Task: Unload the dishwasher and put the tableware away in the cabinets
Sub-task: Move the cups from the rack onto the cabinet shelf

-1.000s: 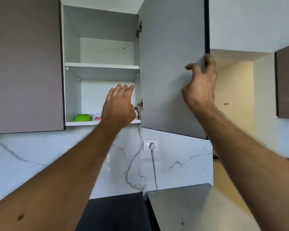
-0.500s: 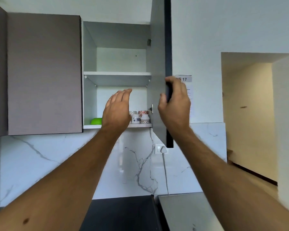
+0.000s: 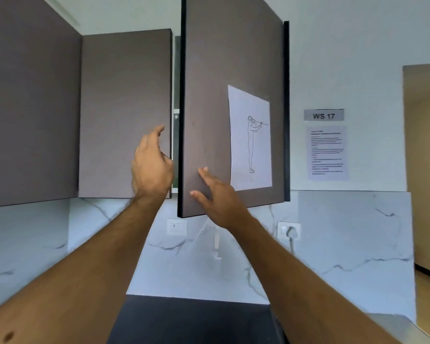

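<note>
Cabinet door [image 3: 209,120], centre frame, swung from wide open to nearly shut — only narrow gap left. Right hand [image 3: 217,197] flat, fingers spread, pushing door face; left hand [image 3: 152,165] loosely open, empty, beside gap. Tableware now hidden inside — this put-away likely finished.

Cabinet door [image 3: 209,95] — matt taupe-brown, dark edge band. Neighbouring door [image 3: 124,108] the same taupe. Paper sheet [image 3: 250,137] on it white, with a thin black line figure. Backsplash [image 3: 345,232] white marble, grey veining. Wall sign [image 3: 323,115] grey, black lettering. Surface [image 3: 191,319] below — near black.
</note>
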The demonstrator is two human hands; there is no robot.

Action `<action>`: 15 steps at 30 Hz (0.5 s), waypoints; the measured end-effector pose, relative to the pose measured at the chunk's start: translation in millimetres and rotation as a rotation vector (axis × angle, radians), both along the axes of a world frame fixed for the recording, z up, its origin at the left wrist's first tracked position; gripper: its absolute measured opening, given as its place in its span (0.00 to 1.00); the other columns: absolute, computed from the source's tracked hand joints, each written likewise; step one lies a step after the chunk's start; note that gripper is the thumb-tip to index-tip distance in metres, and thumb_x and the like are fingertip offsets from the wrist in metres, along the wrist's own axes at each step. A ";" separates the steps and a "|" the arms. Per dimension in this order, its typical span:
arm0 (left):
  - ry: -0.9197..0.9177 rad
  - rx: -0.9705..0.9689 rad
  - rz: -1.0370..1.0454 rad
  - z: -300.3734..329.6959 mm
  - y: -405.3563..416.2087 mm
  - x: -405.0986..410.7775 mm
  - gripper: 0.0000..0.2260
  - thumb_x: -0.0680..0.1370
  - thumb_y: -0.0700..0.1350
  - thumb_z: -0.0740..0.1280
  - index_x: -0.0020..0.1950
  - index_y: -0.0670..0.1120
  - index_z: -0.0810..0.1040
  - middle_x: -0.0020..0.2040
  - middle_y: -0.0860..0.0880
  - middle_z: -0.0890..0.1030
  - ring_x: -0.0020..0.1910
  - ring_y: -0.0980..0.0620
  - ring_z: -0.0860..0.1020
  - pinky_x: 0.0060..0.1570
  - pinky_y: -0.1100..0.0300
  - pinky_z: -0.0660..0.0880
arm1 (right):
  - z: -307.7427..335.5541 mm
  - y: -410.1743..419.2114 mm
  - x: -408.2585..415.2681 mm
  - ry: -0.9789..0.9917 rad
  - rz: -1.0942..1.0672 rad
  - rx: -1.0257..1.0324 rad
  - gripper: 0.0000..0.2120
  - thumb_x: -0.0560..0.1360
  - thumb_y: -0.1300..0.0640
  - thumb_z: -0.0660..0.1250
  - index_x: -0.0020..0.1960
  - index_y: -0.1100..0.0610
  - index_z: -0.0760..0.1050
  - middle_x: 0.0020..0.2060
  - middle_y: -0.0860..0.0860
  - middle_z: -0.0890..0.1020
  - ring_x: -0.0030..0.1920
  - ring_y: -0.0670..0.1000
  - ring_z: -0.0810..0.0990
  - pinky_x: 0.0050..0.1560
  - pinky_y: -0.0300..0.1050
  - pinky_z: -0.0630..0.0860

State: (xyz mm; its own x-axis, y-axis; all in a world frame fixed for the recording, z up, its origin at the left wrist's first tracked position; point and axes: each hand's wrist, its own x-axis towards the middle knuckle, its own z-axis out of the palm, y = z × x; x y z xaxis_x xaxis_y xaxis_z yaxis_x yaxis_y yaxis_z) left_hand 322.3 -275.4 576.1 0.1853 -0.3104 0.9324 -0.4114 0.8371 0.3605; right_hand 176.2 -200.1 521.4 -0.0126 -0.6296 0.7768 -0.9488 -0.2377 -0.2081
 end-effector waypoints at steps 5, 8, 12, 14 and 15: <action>-0.183 -0.025 0.045 -11.0 -51.3 -3.7 0.26 0.76 0.33 0.59 0.72 0.52 0.70 0.68 0.52 0.74 0.65 0.48 0.73 0.65 0.50 0.72 | -4.4 -66.8 -23.8 0.094 -0.097 0.174 0.37 0.80 0.49 0.64 0.81 0.56 0.47 0.80 0.54 0.50 0.79 0.52 0.49 0.76 0.43 0.47; -0.336 -0.033 0.075 -13.8 -89.3 -11.7 0.25 0.75 0.34 0.60 0.71 0.51 0.72 0.69 0.52 0.75 0.68 0.49 0.72 0.70 0.54 0.68 | 6.6 -98.0 -37.5 0.142 -0.170 0.098 0.36 0.81 0.49 0.63 0.81 0.56 0.47 0.80 0.54 0.47 0.79 0.56 0.48 0.78 0.49 0.49; -0.413 -0.118 0.214 -17.6 -137.4 -26.0 0.23 0.75 0.36 0.64 0.69 0.49 0.76 0.70 0.51 0.75 0.71 0.51 0.70 0.72 0.55 0.64 | 15.8 -133.2 -50.7 0.211 -0.274 -0.001 0.31 0.81 0.52 0.60 0.80 0.53 0.51 0.80 0.52 0.52 0.79 0.59 0.52 0.75 0.59 0.57; -0.479 -0.135 0.284 -19.8 -161.0 -34.8 0.23 0.75 0.39 0.64 0.70 0.48 0.75 0.71 0.50 0.74 0.73 0.51 0.68 0.74 0.54 0.61 | 19.3 -151.1 -53.8 0.228 -0.297 0.002 0.30 0.81 0.53 0.60 0.80 0.54 0.54 0.79 0.53 0.55 0.78 0.61 0.55 0.75 0.59 0.59; -0.525 -0.128 0.315 -20.4 -172.2 -38.9 0.23 0.76 0.41 0.63 0.72 0.48 0.73 0.73 0.50 0.72 0.74 0.51 0.66 0.76 0.54 0.57 | 22.5 -159.7 -55.6 0.248 -0.317 0.011 0.30 0.80 0.53 0.60 0.80 0.54 0.56 0.79 0.54 0.56 0.78 0.61 0.56 0.74 0.59 0.59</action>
